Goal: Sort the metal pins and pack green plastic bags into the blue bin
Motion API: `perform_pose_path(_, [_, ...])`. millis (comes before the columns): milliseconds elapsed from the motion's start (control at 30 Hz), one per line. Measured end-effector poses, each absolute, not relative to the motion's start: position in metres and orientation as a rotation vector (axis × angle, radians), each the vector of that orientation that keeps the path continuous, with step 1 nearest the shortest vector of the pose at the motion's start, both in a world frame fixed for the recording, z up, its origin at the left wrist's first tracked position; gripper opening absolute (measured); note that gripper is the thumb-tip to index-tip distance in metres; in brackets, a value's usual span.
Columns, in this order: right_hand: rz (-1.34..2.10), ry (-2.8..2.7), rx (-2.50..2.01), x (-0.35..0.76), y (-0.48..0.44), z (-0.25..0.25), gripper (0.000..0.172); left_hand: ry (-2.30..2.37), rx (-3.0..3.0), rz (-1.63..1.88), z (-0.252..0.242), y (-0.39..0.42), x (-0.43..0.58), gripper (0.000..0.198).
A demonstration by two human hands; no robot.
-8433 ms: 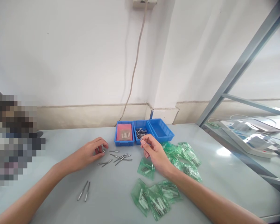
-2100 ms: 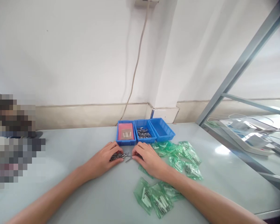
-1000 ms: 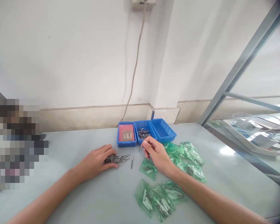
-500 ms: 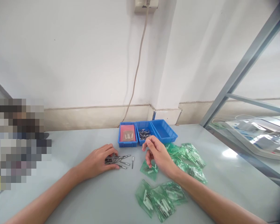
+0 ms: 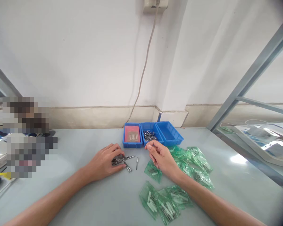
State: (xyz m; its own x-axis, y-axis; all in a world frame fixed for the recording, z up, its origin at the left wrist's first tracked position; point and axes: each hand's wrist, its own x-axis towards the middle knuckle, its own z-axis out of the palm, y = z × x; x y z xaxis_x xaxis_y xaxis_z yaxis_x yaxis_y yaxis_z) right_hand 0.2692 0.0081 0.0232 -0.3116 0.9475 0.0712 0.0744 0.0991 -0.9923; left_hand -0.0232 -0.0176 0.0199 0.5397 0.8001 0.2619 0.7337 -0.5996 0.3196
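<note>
On the table, my left hand [image 5: 108,161] curls round a loose bunch of thin metal pins [image 5: 121,159], several ends poking out between thumb and fingers. One single pin [image 5: 137,163] lies apart, just right of the bunch. My right hand [image 5: 160,157] hovers in front of the blue bins, its fingers curled in and the thumb against the index finger. Whether anything small sits in that pinch is hidden. Partly beneath this hand lies a green plastic bag [image 5: 152,172] with pins inside.
Three blue bins stand near the wall: one with a pink packet [image 5: 132,130], one with short metal parts [image 5: 149,135], one empty bin [image 5: 169,133]. More filled green bags [image 5: 166,207] lie at front and right. A blurred person [image 5: 28,138] is at left.
My right hand's fingers have closed together from a looser curl. The pins at my left hand have shifted and lie closer together. The view has turned slightly left.
</note>
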Motion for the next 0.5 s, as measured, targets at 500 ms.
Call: perform_pose_path(500, [1.357,-1.574,-0.998,0.269,0.009,0.013,0.036,1.354,2.576,0.574,0.014,-0.020,-0.007,0.032])
